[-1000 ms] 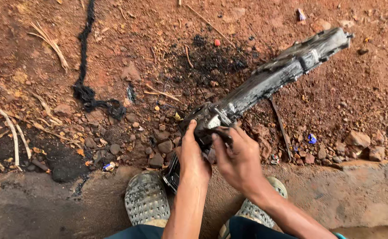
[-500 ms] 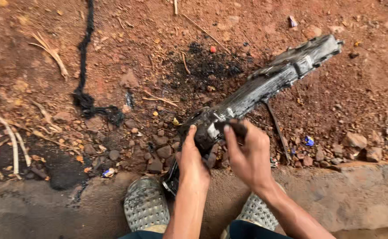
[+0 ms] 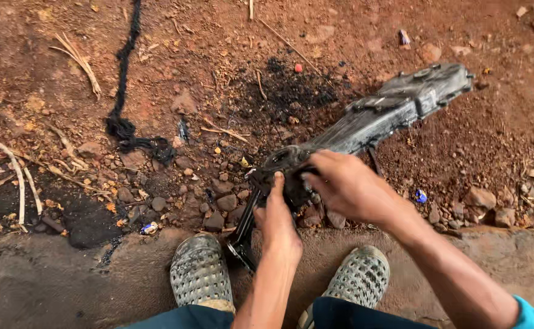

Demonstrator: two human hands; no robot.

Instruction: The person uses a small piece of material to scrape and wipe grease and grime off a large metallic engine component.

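A long, dirty black machine casing [image 3: 377, 116] lies slantwise on red earth, its far end toward the upper right. My right hand [image 3: 346, 186] grips its near, rounded end from above. My left hand [image 3: 277, 219] is pressed against the same end from below, thumb up along the part. A thin black bar [image 3: 245, 228] runs from that end down between my feet. What my fingers cover at the near end is hidden.
My feet in grey perforated clogs [image 3: 200, 271] stand on a concrete strip [image 3: 47, 286]. Loose stones [image 3: 221, 201] lie just left of my hands. A black frayed cord [image 3: 124, 116] trails at the upper left, and pale dry sticks [image 3: 11, 176] lie at the left edge.
My right hand has slid forward over the casing's near end and closed on it. My left hand has stayed at the same end, and the view has shifted slightly.
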